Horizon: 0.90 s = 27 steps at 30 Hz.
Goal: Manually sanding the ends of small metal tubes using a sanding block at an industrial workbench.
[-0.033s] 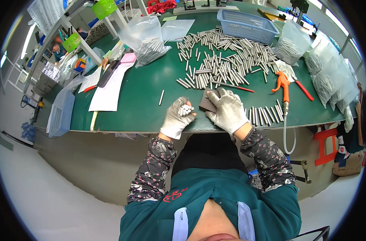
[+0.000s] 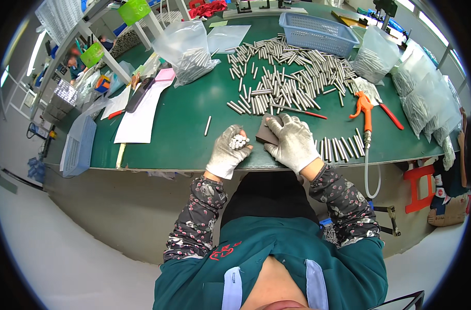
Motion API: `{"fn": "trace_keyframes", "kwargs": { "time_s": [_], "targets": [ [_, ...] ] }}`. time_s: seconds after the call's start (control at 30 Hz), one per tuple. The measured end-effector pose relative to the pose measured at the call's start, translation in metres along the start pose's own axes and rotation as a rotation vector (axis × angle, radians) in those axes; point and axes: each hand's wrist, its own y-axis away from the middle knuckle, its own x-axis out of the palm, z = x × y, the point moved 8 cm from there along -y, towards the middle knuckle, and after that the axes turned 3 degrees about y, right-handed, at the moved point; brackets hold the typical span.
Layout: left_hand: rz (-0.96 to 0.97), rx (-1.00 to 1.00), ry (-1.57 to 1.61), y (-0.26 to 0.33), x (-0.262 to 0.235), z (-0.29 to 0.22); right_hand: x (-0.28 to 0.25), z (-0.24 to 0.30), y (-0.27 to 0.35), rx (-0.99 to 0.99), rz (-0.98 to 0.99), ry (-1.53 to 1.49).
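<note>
Green table [image 2: 184, 129] edge: left hand [image 2: 226, 152] grips metal rods [image 2: 238, 141] (upright bundle), right hand [image 2: 293, 140] presses dark pad [image 2: 267, 133].

One blue basket [image 2: 318, 31], two orange-handled tools [image 2: 367, 111], one dark block [image 2: 266, 133].

a bunch of small shiny metal rods [image 2: 238, 141] stands on end, packed tight together, round tips facing up, near the front edge. just beside it lies a flat dark brown block [image 2: 267, 132], tilted a little.

Silvery rods [image 2: 238, 141], seemingly brown block [image 2: 268, 132]
</note>
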Motion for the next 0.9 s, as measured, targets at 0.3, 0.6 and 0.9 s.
{"fn": "trace_keyframes", "kwargs": {
  "time_s": [0.3,0.6,0.9],
  "targets": [
    [-0.026,0.000,-0.035,0.001,0.003,-0.003,0.001,0.000,0.001,0.002,0.001,-0.002],
    [0.000,0.018,-0.160,-0.001,0.003,-0.004,-0.027,-0.001,0.000,0.020,-0.180,-0.071],
    [-0.049,0.080,-0.216,-0.005,-0.001,-0.004,-0.049,0.004,-0.019,0.006,-0.184,-0.099]
  ]
}}
